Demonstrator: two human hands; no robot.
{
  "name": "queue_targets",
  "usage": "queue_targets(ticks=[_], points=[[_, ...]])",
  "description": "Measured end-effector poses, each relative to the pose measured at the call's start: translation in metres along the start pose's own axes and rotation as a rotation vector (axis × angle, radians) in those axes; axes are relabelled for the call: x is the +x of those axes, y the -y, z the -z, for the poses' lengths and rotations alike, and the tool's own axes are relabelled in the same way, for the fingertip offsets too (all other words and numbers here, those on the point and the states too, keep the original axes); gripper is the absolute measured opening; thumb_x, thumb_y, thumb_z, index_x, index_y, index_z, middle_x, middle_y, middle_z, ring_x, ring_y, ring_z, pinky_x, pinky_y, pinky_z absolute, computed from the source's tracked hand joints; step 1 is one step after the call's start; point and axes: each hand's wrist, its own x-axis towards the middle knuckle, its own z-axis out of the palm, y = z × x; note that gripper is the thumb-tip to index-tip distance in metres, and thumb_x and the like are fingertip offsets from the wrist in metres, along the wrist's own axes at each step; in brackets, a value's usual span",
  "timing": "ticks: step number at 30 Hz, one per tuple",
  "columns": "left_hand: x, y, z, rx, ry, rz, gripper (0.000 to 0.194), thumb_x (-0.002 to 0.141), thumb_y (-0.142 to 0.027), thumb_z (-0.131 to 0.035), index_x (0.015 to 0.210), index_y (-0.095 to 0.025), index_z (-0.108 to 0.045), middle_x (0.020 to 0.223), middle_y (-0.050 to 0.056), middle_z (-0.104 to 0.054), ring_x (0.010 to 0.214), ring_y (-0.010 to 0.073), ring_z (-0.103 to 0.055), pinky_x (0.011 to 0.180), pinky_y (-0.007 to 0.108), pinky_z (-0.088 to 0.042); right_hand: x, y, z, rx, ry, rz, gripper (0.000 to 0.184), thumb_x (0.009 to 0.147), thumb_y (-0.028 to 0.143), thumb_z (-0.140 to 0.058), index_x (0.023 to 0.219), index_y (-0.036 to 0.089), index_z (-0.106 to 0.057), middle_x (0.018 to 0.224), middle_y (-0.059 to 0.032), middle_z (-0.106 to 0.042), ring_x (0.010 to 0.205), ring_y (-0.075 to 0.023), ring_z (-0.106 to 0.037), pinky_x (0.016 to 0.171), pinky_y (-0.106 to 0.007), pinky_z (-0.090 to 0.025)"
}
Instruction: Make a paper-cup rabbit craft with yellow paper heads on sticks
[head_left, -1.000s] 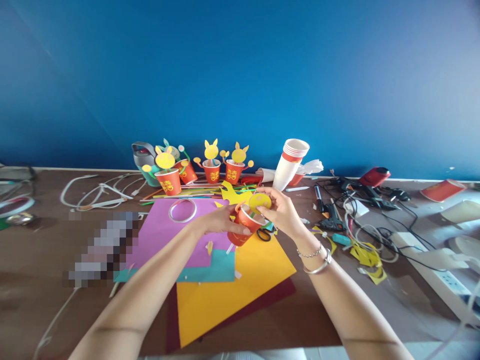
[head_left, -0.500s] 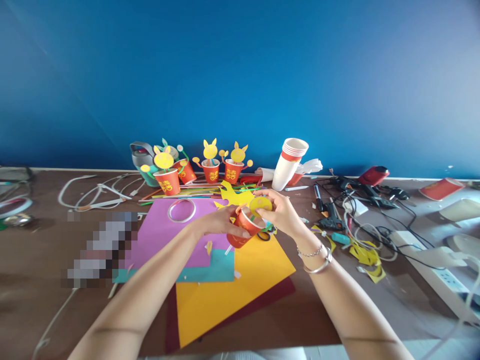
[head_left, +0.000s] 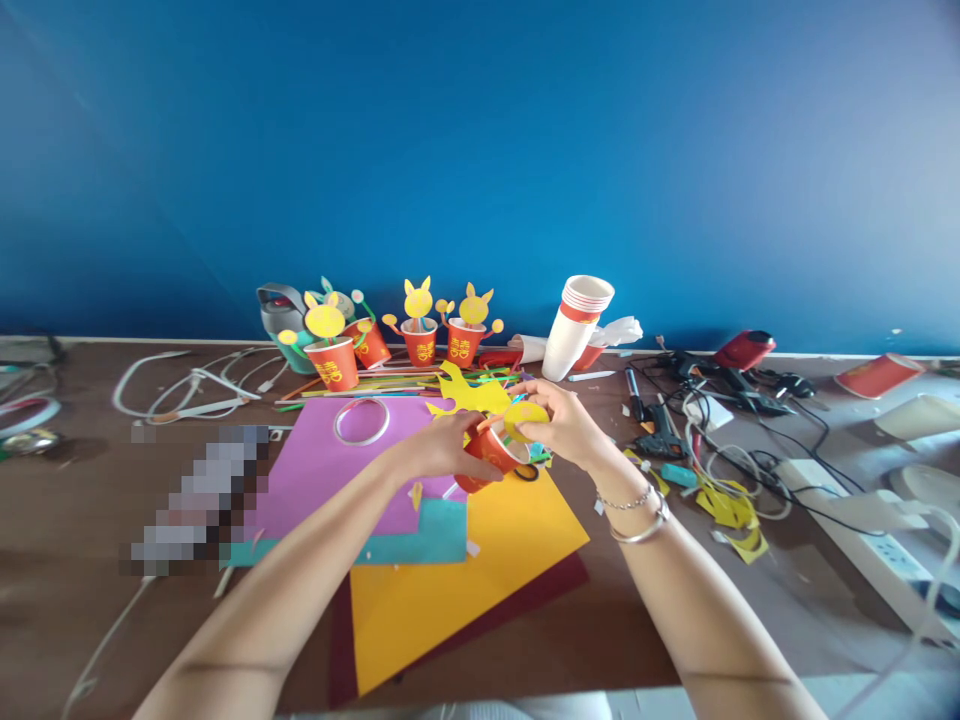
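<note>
My left hand (head_left: 448, 447) is wrapped round a red paper cup (head_left: 487, 462), which tilts with its mouth towards the right. A yellow paper disc (head_left: 524, 420) is pinched in my right hand (head_left: 561, 422), right at the cup's rim. My fingers cover part of the disc, so whether it touches the cup I cannot tell. Below the cup lie yellow, teal and purple sheets, the purple paper (head_left: 322, 480) uppermost at the left. Behind the cup is a cut yellow paper scrap (head_left: 469, 390). The black handle of scissors (head_left: 527, 473) shows just below the cup's rim.
Finished cup figures with yellow animal heads, such as one cup (head_left: 465, 343), stand along the wall. A stack of white cups (head_left: 577, 325) leans beside them. A glue gun (head_left: 661, 435), cables and a power strip (head_left: 862, 530) lie right. A tape roll (head_left: 361, 421) rests on the purple paper.
The yellow disc in my right hand has shifted slightly right and down against the cup's mouth. My left hand still holds the cup, almost unmoved. The whole view has drifted slightly.
</note>
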Motion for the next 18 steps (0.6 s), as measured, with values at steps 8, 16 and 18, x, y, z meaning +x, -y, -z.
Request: queue_targets(ticks=[8,16,18], points=[[-0.0044,-0.0090,0.0041,0.151,-0.002,-0.005,0.060,0.055,-0.058,-0.074,0.100,-0.022,-0.059,0.096,0.003,-0.065,0.084,0.0234,-0.064,0.064,0.027,-0.041,-0.0029,0.0023,0.0031,-0.031,0.072,-0.007,0.041,0.070,0.022,-0.063,0.110,0.018,-0.059,0.069,0.0027,-0.055,0.056,-0.0097,-0.046,0.050,-0.024,-0.034],[-0.0060,-0.0053,-0.0048,0.216,-0.081,-0.076,0.067,0.049,-0.060,-0.077,0.103,-0.023,-0.062,0.092,0.006,-0.066,0.085,0.0301,-0.063,0.066,0.030,-0.039,-0.0033,0.0017,0.0020,0.014,0.148,0.017,0.039,0.068,0.017,-0.061,0.107,0.018,-0.059,0.063,0.0068,-0.045,0.055,-0.0085,-0.045,0.048,-0.021,-0.033],[-0.0052,-0.0027,-0.0053,0.184,-0.083,-0.080,0.066,0.047,-0.060,-0.078,0.100,-0.023,-0.063,0.089,0.005,-0.066,0.083,0.0297,-0.064,0.065,0.029,-0.040,-0.0026,0.0015,0.0020,0.040,0.154,-0.015,0.041,0.067,0.017,-0.064,0.108,0.018,-0.059,0.064,0.0064,-0.047,0.055,-0.0088,-0.047,0.048,-0.021,-0.035]])
